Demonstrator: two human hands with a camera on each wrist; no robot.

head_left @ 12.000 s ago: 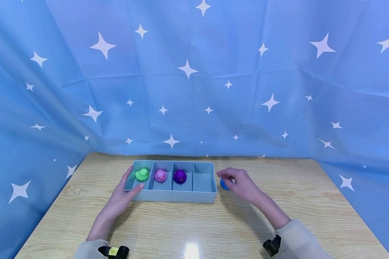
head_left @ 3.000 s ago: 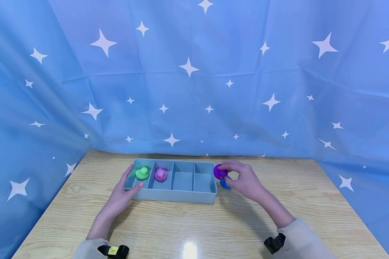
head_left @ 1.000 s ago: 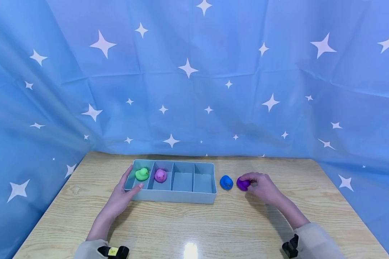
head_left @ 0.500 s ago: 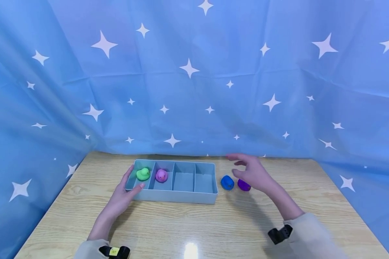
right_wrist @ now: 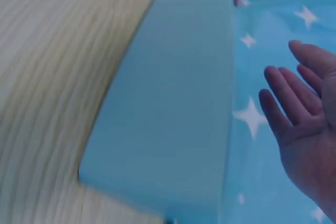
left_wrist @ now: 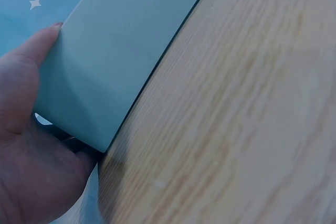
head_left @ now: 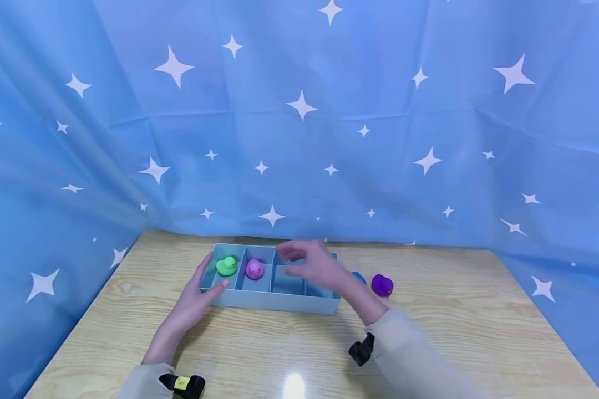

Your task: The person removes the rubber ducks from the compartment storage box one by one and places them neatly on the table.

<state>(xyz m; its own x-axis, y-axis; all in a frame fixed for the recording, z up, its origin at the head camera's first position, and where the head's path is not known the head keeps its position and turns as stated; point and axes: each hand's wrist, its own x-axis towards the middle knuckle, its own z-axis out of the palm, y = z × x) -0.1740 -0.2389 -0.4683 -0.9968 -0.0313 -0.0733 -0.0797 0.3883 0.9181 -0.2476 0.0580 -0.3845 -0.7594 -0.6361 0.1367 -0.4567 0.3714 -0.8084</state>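
A light blue four-compartment tray (head_left: 274, 302) sits on the wooden table (head_left: 289, 349). A green duck (head_left: 226, 266) is in its leftmost compartment and a pink duck (head_left: 254, 269) in the second; the two right compartments hold nothing. My left hand (head_left: 199, 296) rests against the tray's front left corner, thumb on the front wall, fingers straight along the side; in the left wrist view the thumb (left_wrist: 29, 72) lies flat on the tray wall (left_wrist: 121, 40). My right hand (head_left: 287, 261) hovers over the tray's right half, fingers relaxed and holding nothing. The right wrist view shows the right hand (right_wrist: 310, 129) beside the tray (right_wrist: 173, 103).
A blue duck (head_left: 358, 276), partly hidden behind my right wrist, and a purple duck (head_left: 381, 285) stand on the table to the right of the tray. A blue star-patterned curtain (head_left: 299, 111) closes off the back and both sides.
My right hand released the purple duck on the table to the right of the blue duck, then swung left over the tray. The left hand has stayed at the tray's corner.
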